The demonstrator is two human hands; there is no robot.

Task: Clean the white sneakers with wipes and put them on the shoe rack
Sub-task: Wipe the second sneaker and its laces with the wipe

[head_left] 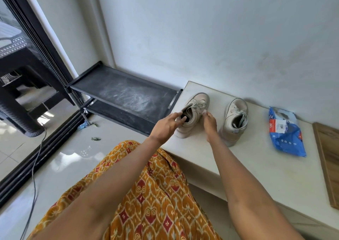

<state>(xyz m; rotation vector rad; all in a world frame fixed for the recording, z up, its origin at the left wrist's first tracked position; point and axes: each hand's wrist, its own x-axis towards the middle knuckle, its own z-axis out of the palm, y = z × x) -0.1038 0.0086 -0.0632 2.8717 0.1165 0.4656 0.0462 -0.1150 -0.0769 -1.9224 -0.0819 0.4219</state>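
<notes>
I have both hands on the left sneaker [194, 111], which stands on the pale surface [256, 166] at its end nearest the shoe rack [124, 94]. My left hand [166, 126] is at the heel opening with the fingers spread and reaching into the collar; whether they have closed on the rim yet I cannot tell. My right hand [210, 122] pinches the shoe's side up near the laces. The right sneaker [234, 118] stands just beside it, untouched, toe toward the wall.

The pack of wipes [286, 135] lies further right on the same surface, well apart from my hands, and I see no wipe out of it. So I judge the cleaning has hardly begun, or I am taking up this shoe to look it over.

Next I would want a firm hold at the heel with the left hand, freeing the right to reach across for a wipe. The rack's dusty top shelf is bare and waits beside the surface.
</notes>
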